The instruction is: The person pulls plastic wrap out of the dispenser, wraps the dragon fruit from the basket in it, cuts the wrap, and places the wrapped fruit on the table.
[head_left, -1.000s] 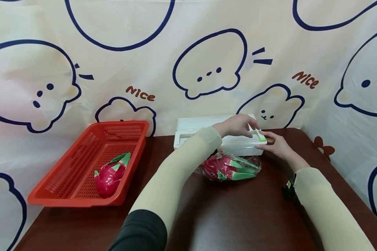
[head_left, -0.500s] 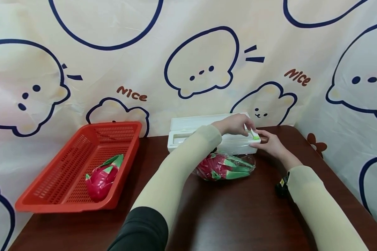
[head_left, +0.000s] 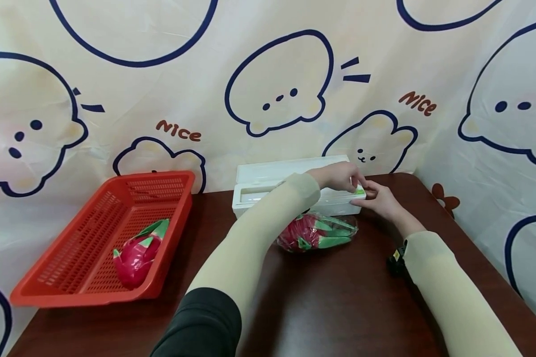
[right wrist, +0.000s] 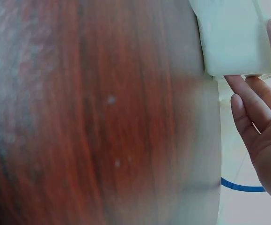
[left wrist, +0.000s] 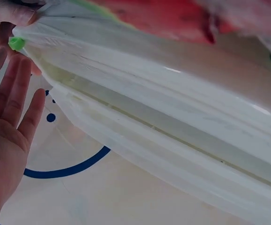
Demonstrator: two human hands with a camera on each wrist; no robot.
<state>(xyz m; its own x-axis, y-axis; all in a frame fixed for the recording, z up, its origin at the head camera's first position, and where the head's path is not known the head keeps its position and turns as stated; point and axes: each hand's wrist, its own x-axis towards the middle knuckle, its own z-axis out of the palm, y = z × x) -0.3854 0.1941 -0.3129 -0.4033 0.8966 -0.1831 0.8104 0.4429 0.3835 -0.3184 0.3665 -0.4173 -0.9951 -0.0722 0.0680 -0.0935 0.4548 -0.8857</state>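
Note:
A long white box (head_left: pixel 335 208) with its lid (head_left: pixel 268 171) raised stands at the back of the table; it looks like a cling film dispenser. At its right end is a small green piece (left wrist: pixel 16 43). My left hand (head_left: pixel 337 177) reaches over the box, fingertips at that green piece; the left wrist view shows several fingers fairly straight, but whether thumb and index pinch anything is unclear. My right hand (head_left: pixel 381 201) grips the right end of the box, thumb in front and fingers behind. In front lies a plastic-wrapped dragon fruit (head_left: pixel 314 233), partly behind my left forearm.
At the left stands a red perforated basket (head_left: pixel 82 300) holding another dragon fruit (head_left: pixel 138 258). A cartoon-printed cloth (head_left: pixel 250 64) hangs directly behind the dark wooden table (head_left: pixel 339 302). My left forearm crosses the table's middle.
The head view has shifted, so the basket and box appear farther left. My left fingers have come down a little toward the green piece. The right hand keeps its hold on the box end.

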